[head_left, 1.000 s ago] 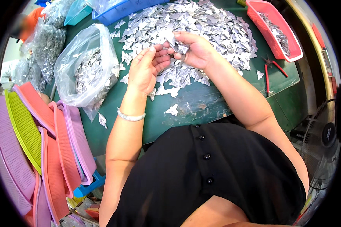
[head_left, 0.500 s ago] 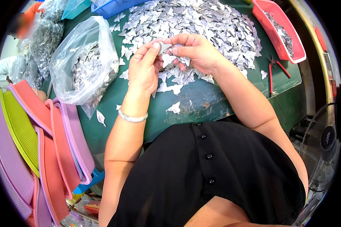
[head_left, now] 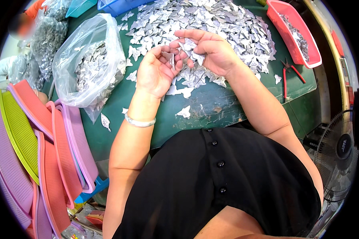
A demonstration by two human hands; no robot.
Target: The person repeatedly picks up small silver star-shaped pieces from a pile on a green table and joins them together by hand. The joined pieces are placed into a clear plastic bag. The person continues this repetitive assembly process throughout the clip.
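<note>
Palm partly upturned, my left hand [head_left: 151,77] has its fingers curled around a thin silver-grey metal piece [head_left: 172,61], seen nearly edge-on. Close beside it, my right hand [head_left: 217,53] grips several small butterfly-shaped metal pieces [head_left: 188,46] between thumb and fingers. Both hands are over the near edge of a broad pile of similar silver pieces [head_left: 211,18] on a green table [head_left: 219,109]. A few pieces lie loose below the hands, one of them a single butterfly-shaped piece [head_left: 184,112].
Left of my hands stands a clear plastic bag [head_left: 68,51] holding silver pieces. Red-handled pliers [head_left: 285,81] and a pink basket [head_left: 276,24] are at the right. Stacked colourful baskets [head_left: 14,139] fill the lower left, and a fan [head_left: 343,145] stands at right.
My left hand has turned palm up and moved slightly down, tipping its metal piece edge-on. My right hand has shifted slightly, its pieces now more exposed.
</note>
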